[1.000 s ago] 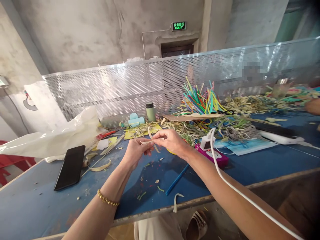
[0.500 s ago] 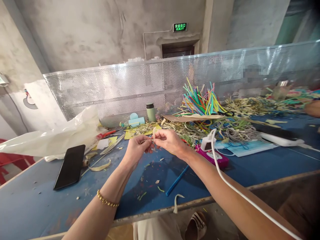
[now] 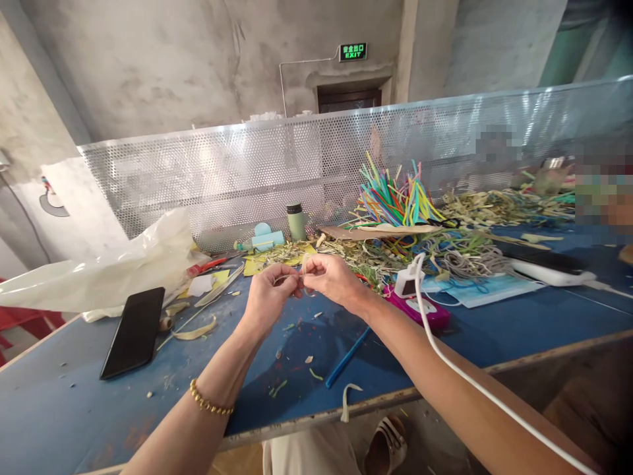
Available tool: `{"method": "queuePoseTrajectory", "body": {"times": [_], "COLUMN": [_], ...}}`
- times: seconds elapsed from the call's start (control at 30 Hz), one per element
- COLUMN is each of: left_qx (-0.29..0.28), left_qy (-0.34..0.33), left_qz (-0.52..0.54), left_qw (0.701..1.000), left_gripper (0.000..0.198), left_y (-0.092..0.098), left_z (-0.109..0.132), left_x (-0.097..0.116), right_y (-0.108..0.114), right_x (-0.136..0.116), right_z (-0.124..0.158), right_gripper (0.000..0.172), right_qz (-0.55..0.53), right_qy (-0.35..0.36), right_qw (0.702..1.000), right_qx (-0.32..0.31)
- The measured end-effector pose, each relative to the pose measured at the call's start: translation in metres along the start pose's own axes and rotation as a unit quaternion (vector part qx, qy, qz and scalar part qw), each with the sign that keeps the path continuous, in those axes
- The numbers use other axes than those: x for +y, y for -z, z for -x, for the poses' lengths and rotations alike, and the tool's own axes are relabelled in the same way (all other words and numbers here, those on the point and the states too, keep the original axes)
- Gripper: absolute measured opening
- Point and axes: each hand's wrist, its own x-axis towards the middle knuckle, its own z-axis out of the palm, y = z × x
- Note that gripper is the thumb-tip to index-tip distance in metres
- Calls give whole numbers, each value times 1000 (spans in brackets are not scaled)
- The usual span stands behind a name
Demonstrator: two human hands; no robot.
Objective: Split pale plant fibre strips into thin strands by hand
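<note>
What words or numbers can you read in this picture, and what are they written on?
"安全出口": top line of the green lit sign high on the wall.
"EXIT": bottom line of that same sign.
Any marks on the purple box with the white plug are too small to read.
I can make out no letters on the green bottle or the black phone.

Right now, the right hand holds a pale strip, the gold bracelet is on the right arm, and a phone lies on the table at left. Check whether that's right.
The bracelet is on the left arm, not the right, as the head view shows. The right hand does hold a pale strip, and a phone lies on the table at left.
</note>
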Motion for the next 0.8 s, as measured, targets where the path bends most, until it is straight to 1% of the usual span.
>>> {"method": "queuePoseTrajectory", "body": {"times": [0.17, 0.27, 0.4, 0.6, 0.7, 0.8], "left_qx": [14, 13, 11, 12, 22, 7], "left_qy": [7, 9, 14, 7, 22, 41], "left_qz": [18, 37, 54, 70, 89, 105], "left_qw": [1000, 999, 998, 997, 996, 994], "left_gripper": [6, 7, 8, 8, 10, 14], "left_y": [-1, -1, -1, -1, -1, 1], "left_z": [1, 2, 2, 2, 1, 0], "left_x": [3, 4, 4, 5, 5, 4], "right_y": [-2, -2, -2, -2, -2, -1], "right_x": [-4, -4, -6, -9, -10, -11], "right_z": [0, 0, 0, 1, 2, 3], "right_gripper": [5, 6, 7, 6, 5, 8], "right_qz": [-38, -55, -88, -123, -127, -137], "right_qy": [-22, -33, -30, -44, -66, -76], "right_qw": [999, 998, 996, 991, 990, 988], "right_qx": [5, 12, 10, 14, 11, -7]}}
